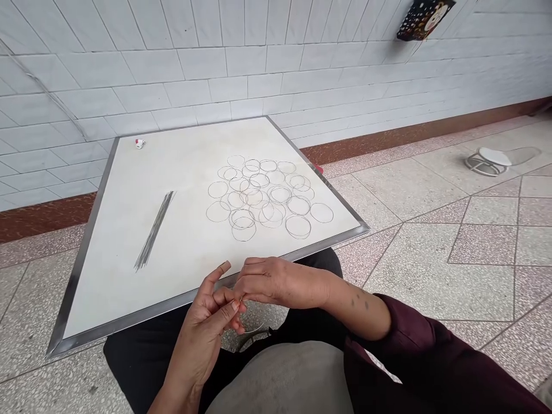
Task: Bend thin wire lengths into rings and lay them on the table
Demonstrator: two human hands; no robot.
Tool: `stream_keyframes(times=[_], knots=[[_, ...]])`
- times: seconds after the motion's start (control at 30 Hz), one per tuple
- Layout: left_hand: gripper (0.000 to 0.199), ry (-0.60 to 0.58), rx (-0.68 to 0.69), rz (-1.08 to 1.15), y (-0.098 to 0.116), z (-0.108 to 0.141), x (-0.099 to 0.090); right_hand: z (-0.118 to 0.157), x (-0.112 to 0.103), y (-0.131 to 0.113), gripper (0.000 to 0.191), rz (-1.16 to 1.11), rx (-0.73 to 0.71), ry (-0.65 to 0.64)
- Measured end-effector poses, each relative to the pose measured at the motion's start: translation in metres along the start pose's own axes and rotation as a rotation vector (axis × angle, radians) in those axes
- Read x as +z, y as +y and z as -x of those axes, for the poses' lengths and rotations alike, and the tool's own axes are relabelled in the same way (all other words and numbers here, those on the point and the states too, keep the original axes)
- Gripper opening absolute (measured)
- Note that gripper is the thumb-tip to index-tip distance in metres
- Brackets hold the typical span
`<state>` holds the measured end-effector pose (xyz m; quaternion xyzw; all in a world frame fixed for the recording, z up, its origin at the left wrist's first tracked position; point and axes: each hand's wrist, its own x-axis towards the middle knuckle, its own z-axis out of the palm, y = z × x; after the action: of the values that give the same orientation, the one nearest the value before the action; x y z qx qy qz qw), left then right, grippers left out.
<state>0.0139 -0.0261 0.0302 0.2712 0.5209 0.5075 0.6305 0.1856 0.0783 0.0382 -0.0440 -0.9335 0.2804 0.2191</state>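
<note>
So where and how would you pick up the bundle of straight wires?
Pinch the bundle near mid-length, from above, fingers closing across its long sides. It lies flat on the table, long and narrow, with ends slightly spread, so a middle grip should keep it together.

Bright, pale, diffuse light fills my view, though I cannot tell its source. The white counter [185, 155] looks evenly lit, while its metal rim [129, 319] picks up dull glints. A faint sheen lies on the wall tiles [241, 63], and a soft shadow falls beneath the dark hanging box [420, 20]. My left hand [204, 325] and right hand [278, 282] show gentle shading; my black trousers [142, 351] sink into darkness, losing detail. The wide lens slants and stretches tiles and floor [483, 247] toward the edges. The wire rings [259, 188] read as fine lines, but detail between my fingertips is too small to make out.
</note>
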Motion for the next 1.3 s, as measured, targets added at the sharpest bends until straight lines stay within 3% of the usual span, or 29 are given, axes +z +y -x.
stream_keyframes(times=[0.5,0.67,0.93,1.3], knots=[[0.067,-0.003,0.14,0.081,0.036,-0.071,-0.012,-0.029,-0.008,0.063,0.014,-0.045,0.173,0.283],[0.068,-0.024,0.123,0.071,0.041,-0.094,-0.018,-0.039,-0.01,0.088,0.018,-0.124,0.165,0.287],[0.067,-0.089,0.093,0.043,0.054,-0.129,-0.017,-0.046,-0.033,0.124,0.017,-0.079,0.07,0.252],[0.058,-0.204,0.066,0.124,0.058,-0.211,-0.002,-0.041,-0.048,0.177,0.014,0.063,0.16,0.406]])
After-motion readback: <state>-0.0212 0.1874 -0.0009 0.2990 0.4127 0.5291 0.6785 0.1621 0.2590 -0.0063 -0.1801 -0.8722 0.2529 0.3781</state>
